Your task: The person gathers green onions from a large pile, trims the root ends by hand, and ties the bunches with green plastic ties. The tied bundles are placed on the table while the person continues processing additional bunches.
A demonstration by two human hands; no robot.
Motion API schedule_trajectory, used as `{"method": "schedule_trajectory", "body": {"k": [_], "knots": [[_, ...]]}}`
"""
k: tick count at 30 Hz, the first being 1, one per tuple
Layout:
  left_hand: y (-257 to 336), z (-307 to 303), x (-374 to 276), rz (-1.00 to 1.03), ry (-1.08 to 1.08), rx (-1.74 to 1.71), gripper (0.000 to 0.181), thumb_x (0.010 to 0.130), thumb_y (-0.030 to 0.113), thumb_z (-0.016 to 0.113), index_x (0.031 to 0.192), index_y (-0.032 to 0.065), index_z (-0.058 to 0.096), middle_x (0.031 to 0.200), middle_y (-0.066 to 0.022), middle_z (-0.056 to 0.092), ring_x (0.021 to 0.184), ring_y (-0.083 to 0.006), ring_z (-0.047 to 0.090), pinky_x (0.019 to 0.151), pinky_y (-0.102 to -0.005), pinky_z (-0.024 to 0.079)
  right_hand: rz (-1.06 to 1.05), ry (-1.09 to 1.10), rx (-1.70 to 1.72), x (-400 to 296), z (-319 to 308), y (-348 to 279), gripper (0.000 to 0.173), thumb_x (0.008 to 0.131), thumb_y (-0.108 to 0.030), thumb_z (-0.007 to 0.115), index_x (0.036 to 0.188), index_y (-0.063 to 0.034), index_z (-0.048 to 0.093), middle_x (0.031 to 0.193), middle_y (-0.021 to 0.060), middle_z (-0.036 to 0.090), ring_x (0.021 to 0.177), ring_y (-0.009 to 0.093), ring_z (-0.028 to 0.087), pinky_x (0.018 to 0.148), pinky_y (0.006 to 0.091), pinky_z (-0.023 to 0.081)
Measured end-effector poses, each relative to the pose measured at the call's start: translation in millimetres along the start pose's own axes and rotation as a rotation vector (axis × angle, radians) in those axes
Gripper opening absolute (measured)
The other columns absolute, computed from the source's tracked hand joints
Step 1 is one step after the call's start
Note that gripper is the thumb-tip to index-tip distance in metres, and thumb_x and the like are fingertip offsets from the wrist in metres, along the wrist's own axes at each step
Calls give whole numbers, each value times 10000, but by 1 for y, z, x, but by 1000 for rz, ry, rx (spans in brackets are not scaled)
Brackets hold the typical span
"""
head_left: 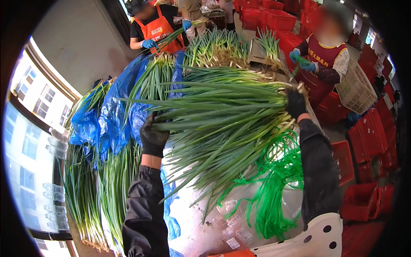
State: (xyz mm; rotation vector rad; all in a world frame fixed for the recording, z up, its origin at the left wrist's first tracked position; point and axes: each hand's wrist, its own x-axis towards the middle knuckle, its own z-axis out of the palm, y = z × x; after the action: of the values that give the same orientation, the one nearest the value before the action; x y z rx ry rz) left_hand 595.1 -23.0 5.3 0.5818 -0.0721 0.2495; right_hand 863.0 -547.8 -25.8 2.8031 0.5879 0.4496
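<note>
A large bunch of green onions lies across the middle, leaves to the left and white root ends to the right. My right hand, in a black glove, is closed around stalks near their root ends. My left hand, also black-gloved, touches the leaf ends on the other side. Its thumb shows, but the leaves hide its fingers. Below the bunch, a tangle of green plastic ties spreads over the metal table. Printed labels in clear plastic lie beside the ties.
Blue plastic bags and more green onions line the left side, near a window with plastic bottles. Upright bunches stand at the back. Two gloved co-workers handle onions. Red crates fill the right.
</note>
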Motion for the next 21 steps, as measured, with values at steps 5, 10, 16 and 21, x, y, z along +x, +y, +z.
{"method": "schedule_trajectory", "body": {"k": [5,10,16,21], "knots": [[-22,-77,-65,128,213,794,341,971,226,549,1261,48,555,1240,-120,611,1140,-275,589,987,-430,466,102,-191,221,-16,61,-83,908,816,-133,578,1587,-157,98,1621,166,166,1467,415,201,1160,551,172],[27,-135,-189,19,383,586,320,992,214,530,1267,52,530,1163,-102,601,1069,-261,578,951,-415,458,60,-160,266,-19,53,-69,937,796,-85,600,1582,-174,98,1621,138,168,1459,432,200,1147,544,218],[65,-50,-299,-112,569,336,237,940,152,626,1156,61,587,971,-47,606,896,-192,592,758,-344,510,-32,-139,49,-20,46,-65,993,794,-185,659,1581,-112,59,1608,222,162,1460,381,246,1147,500,262],[93,-51,-396,-45,771,484,343,929,197,655,1219,39,561,969,-39,628,845,-165,599,735,-323,500,-70,-251,18,-40,19,-73,997,829,-196,651,1578,-75,4,1593,257,180,1454,412,243,1159,483,265]]}}
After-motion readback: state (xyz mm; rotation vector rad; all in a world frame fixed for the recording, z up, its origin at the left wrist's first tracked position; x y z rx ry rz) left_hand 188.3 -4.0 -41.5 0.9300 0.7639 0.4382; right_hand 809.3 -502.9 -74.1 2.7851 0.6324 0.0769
